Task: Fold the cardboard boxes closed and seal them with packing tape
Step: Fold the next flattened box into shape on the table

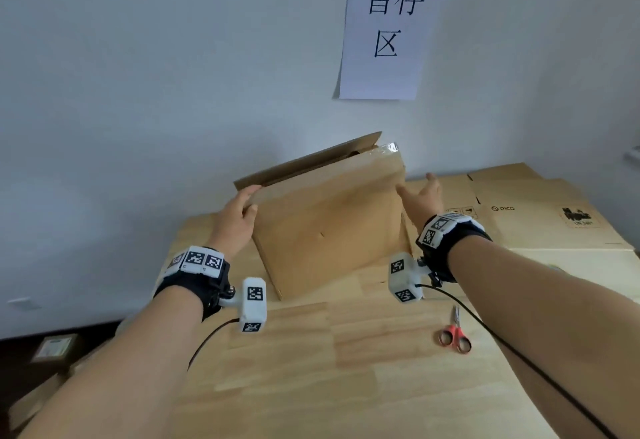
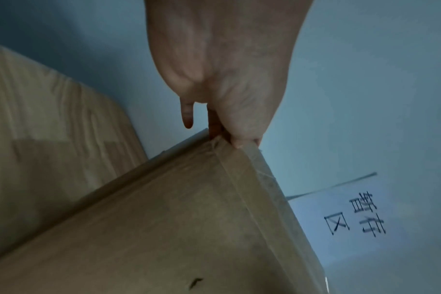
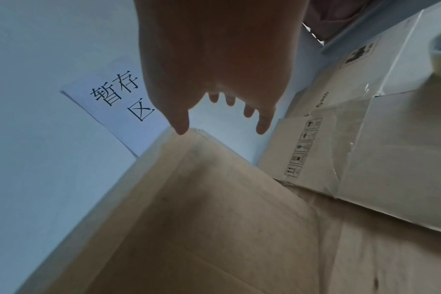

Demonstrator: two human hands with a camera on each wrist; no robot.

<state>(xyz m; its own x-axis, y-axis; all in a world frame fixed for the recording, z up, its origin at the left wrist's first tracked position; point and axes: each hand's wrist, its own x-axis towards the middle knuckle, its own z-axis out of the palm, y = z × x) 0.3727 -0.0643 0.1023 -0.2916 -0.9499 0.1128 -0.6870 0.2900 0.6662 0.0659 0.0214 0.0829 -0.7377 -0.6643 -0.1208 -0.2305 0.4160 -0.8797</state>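
Box [image 1: 329, 220] tilted between hands: left hand [image 1: 239, 216] grips upper-left corner; right hand [image 1: 424, 197] spread beside right edge.

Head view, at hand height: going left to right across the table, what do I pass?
Left hand gripping the box's upper left corner → tilted brown cardboard box with clear tape along its top edge → open right hand beside the box's right side → flattened brown cardboard sheets printed with a PICO logo.

The cardboard box [image 1: 329, 223] is matt brown, its top edge under glossy clear tape [image 1: 389, 148]. The table [image 1: 346, 369] is pale, smooth wood. The scissors [image 1: 455, 333] have red plastic handles.
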